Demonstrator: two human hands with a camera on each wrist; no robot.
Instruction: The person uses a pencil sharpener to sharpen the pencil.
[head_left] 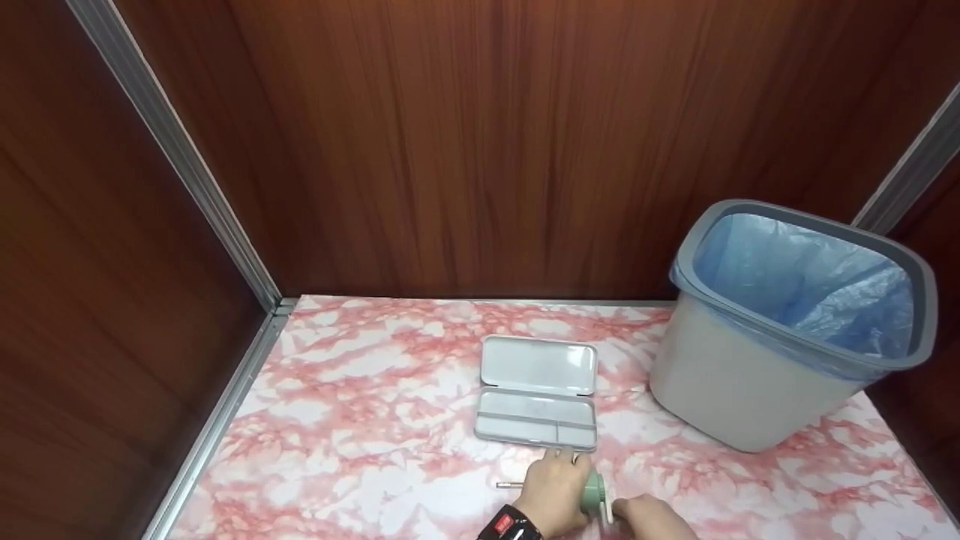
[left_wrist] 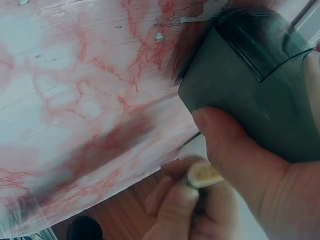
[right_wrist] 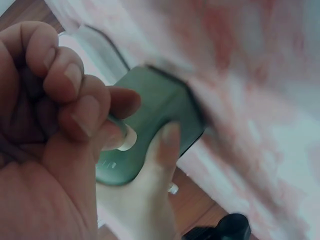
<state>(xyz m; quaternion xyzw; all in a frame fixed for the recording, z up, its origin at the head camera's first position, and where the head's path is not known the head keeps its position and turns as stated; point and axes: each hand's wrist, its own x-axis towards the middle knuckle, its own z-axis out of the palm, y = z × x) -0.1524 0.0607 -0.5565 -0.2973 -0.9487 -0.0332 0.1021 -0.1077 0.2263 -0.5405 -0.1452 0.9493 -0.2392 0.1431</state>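
Observation:
A green hand-crank pencil sharpener (head_left: 593,493) sits on the table near its front edge. My left hand (head_left: 553,491) grips its body from the left, the thumb (left_wrist: 235,150) lying along the green side. With curled fingers my right hand (right_wrist: 75,100) pinches the pale knob (right_wrist: 129,138) of the crank. In the head view the crank stands at the sharpener's right side. A thin rod with a silvery tip (head_left: 509,485) sticks out to the left of my left hand; its other end is hidden behind the hand.
Just beyond my left hand lies an open grey pencil case (head_left: 517,429) with a divided base, its lid folded back. A pale bin (head_left: 739,382) with a blue liner stands at the right. Wooden panels (head_left: 480,150) rise behind the marbled table (head_left: 360,420) and at the sides.

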